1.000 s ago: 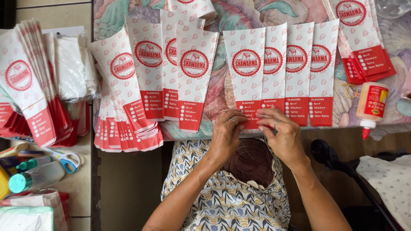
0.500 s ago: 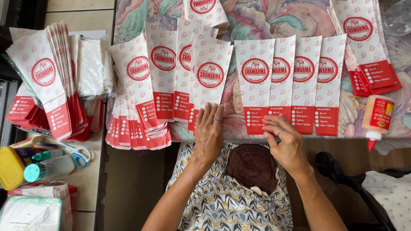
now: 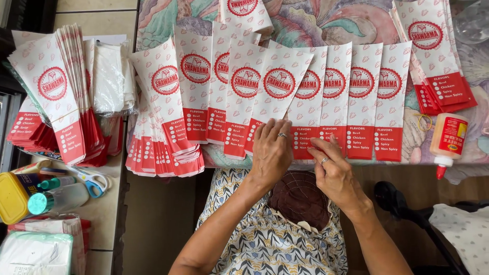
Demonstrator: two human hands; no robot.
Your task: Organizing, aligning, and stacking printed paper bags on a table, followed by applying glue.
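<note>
A fanned row of white and red paper sleeves [image 3: 351, 97] lies along the near edge of a table with a flowered cloth [image 3: 316, 20]. My left hand [image 3: 270, 153] lies flat, fingers together, on the red bottom strip of one sleeve [image 3: 277, 86] at the middle of the row. My right hand [image 3: 333, 170] is just to its right, with the fingers pinching the bottom edge of the neighbouring sleeve [image 3: 304, 140]. Each hand wears a ring.
More sleeve stacks lie at the left [image 3: 163, 117], on a side counter [image 3: 56, 97] and at the far right [image 3: 438, 56]. A glue bottle [image 3: 447, 140] lies by the right end. Scissors [image 3: 94, 181], small bottles [image 3: 48, 198] and a yellow-lidded tub [image 3: 12, 196] sit on the counter.
My left hand has shifted left and forward and now presses flat on a sleeve that has slid leftwards. The right hand stays at the row's bottom edge. The view has also drifted.
</note>
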